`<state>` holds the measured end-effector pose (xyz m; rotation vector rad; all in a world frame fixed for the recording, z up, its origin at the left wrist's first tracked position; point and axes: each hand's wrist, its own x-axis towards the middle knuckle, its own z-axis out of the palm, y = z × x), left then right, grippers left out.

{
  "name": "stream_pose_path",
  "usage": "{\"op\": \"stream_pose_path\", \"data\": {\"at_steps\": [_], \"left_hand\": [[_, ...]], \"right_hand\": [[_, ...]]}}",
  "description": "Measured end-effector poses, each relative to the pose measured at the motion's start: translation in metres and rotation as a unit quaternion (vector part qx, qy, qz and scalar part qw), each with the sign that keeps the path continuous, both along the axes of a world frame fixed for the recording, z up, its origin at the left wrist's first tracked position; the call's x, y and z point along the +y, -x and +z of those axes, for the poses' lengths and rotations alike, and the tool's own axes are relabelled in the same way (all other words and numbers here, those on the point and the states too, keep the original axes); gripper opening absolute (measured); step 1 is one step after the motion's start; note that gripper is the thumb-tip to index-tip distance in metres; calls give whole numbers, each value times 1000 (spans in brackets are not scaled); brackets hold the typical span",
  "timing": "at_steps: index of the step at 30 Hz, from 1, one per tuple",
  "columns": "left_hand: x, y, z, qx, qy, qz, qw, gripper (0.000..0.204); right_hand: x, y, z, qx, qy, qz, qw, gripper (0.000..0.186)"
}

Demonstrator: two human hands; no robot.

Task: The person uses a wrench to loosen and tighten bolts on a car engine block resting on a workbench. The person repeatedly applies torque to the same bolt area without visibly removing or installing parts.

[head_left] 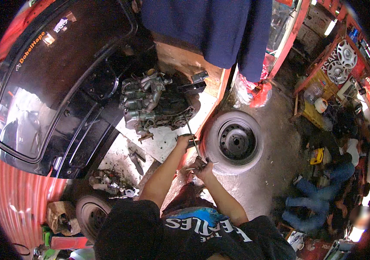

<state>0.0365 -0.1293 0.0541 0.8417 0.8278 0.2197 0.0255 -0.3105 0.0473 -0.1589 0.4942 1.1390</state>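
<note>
A greasy engine (pixel 148 102) rests on a pale board (pixel 204 106). A long thin metal bar (pixel 190 130) slants down from its right lower side toward my hands. My left hand (pixel 185 141) is closed at this bar, beside a dark piece (pixel 193 144) that I cannot make out clearly. Lower and to the right, my right hand (pixel 200 169) grips a slim metal tool (pixel 191 168) near the bar's lower end. A wheel (pixel 252 145) with a black rim lies flat just right of my hands.
A black tailgate (pixel 76 143) stands at left, with tools (pixel 136 160) and another tyre (pixel 85 210) below. Dark blue cloth (pixel 193 26) hangs above. At right are a shelf (pixel 310 108) with hubcaps, a yellow container (pixel 317 156) and people in jeans (pixel 310 208) low to the floor.
</note>
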Motion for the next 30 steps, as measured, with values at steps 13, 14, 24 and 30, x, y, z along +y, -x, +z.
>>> {"op": "stream_pose_path", "data": {"at_steps": [13,14,24,30], "left_hand": [[1,-6,-10,-19,-10,4,1000,20],[0,-7,-12,-14,-15,-5,1000,20],[2,-9,-10,-15,-15,2,1000,19],[0,-17,-7,4,2,1,1000,19]], "right_hand": [[-83,21,69,-859,470,8,203,53],[-76,22,71,-873,467,79,115,58],[-11,-7,27,-414,320,122,843,47],[-47,-7,38,-347,419,-76,836,83]]}}
